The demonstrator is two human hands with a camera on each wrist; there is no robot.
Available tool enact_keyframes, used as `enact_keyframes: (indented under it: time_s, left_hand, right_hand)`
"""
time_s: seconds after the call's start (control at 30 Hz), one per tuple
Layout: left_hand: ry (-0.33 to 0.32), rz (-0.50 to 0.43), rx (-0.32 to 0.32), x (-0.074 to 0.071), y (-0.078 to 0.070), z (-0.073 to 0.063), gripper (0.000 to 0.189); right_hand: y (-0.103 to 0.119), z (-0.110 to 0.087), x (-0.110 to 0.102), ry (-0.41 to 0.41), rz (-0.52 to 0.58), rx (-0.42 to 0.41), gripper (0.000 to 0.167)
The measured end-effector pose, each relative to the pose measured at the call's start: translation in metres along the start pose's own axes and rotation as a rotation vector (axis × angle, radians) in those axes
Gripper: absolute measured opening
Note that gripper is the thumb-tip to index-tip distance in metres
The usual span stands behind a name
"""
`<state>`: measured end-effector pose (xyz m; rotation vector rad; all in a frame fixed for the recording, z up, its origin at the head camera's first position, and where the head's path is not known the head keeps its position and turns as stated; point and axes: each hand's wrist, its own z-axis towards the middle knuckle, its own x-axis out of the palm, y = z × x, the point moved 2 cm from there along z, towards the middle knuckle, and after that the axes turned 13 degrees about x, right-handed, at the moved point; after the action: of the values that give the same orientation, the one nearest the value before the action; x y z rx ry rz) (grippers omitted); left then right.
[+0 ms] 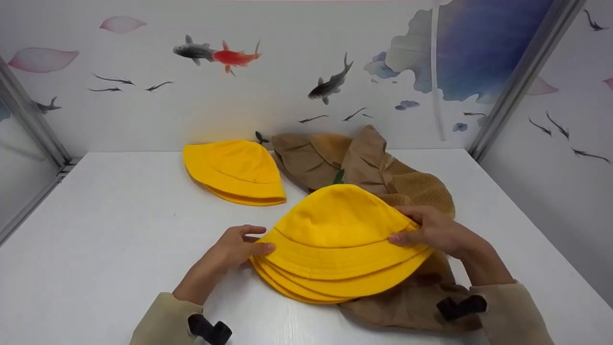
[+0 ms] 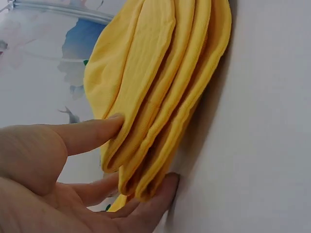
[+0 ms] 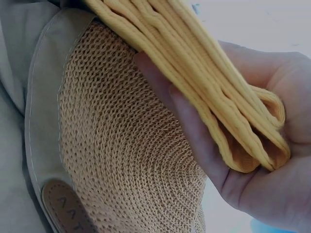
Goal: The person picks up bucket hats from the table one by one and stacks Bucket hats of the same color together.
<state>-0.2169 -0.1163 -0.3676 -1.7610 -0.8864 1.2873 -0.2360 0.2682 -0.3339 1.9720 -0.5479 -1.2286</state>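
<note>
“Since the stack of yellow hats [image 1: 335, 242] is held only at its two ends, what could go wrong in the head view?”

“My guess: it sags or slips apart if one grip loosens. Left hand [image 1: 237, 247] pinches it at nine o'clock, right hand [image 1: 438, 232] at three, forearms [image 1: 197, 281] angling in from below. Brown hats [image 1: 366, 167] lie from twelve round to five, a lone yellow hat [image 1: 234, 170] at ten.”

“Left wrist view?”

“Brims [image 2: 181, 80] splay, so lower ones could slide out: the thumb [image 2: 97, 131] presses just the top one, pointing towards three, with fingers [image 2: 155, 201] under the lower edges.”

“And the right?”

“A sideways pull might drag the woven crown [image 3: 129, 136], at the stack's eight o'clock, because it sits near the fingers. Those and the thumb clasp the layered brims between them.”
</note>
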Motion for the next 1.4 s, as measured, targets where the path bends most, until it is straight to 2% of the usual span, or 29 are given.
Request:
enact_keyframes:
  time_s: [0.17, 0.37, 0.6, 0.9, 1.17, 1.27, 1.4]
  left_hand:
    - [-0.026, -0.108, -0.076, -0.021, 0.006, 0.005, 0.064]
    - [-0.13, -0.31, -0.138, -0.05, 0.019, 0.017, 0.065]
    - [-0.243, -0.34, -0.182, -0.065, 0.022, 0.032, 0.068]
    - [-0.386, -0.484, -0.255, -0.088, 0.023, 0.057, 0.078]
    - [-0.484, -0.784, -0.271, -0.098, 0.026, 0.067, 0.094]
    - [-0.519, -0.852, -0.273, -0.097, 0.025, 0.07, 0.095]
    - [-0.529, -0.892, -0.279, -0.092, 0.022, 0.074, 0.089]
  right_hand:
    - [-0.002, 0.0, 0.0, 0.006, 0.008, 0.024, 0.043]
    - [0.0, 0.002, 0.001, 0.007, -0.012, 0.047, 0.046]
    - [0.001, 0.002, 0.001, -0.007, -0.03, 0.059, 0.043]
    - [0.0, 0.002, 0.002, -0.014, -0.022, 0.055, 0.043]
    - [0.002, 0.003, 0.003, 0.01, -0.009, 0.044, 0.041]
    - [0.001, 0.002, 0.002, 0.009, -0.004, 0.037, 0.04]
    - [-0.002, 0.001, 0.001, 0.002, -0.006, 0.04, 0.04]
